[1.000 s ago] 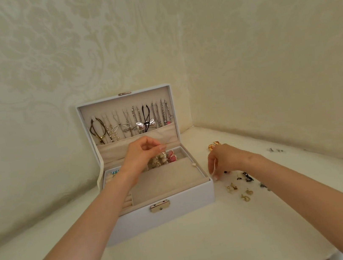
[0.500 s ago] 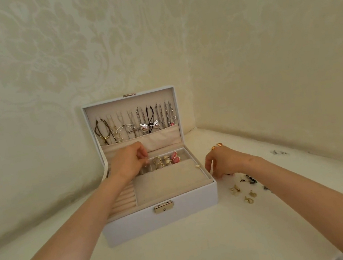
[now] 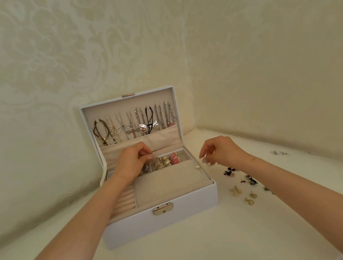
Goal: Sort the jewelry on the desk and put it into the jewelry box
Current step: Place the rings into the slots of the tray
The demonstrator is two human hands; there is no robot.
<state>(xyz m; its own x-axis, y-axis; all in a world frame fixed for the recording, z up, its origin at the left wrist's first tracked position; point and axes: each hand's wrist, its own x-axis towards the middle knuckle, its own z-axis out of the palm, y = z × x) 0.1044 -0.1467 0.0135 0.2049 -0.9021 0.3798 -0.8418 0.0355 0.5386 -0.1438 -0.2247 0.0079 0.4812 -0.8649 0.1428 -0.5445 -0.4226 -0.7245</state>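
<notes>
Right hand (image 3: 225,150) now higher off desk (image 3: 206,247), slack; left hand (image 3: 134,161) in jewelry box (image 3: 157,223), perhaps pinching something.

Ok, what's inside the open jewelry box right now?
Necklaces hang in the jewelry box lid. The rear compartments hold gold and pink pieces; ring rolls sit front left beside a plain pad. The left hand covers the rear-left compartments.

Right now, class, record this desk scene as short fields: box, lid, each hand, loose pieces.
Box: white rectangular jewelry box, open, on cream desk
Lid: metal chain necklaces hanging in a row
Left hand: fingers curled over rear compartment of gold and pink rings
Right hand: above desk, right of box; grip unclear
Loose pieces: small gold and black jewelry pieces right of box
</notes>
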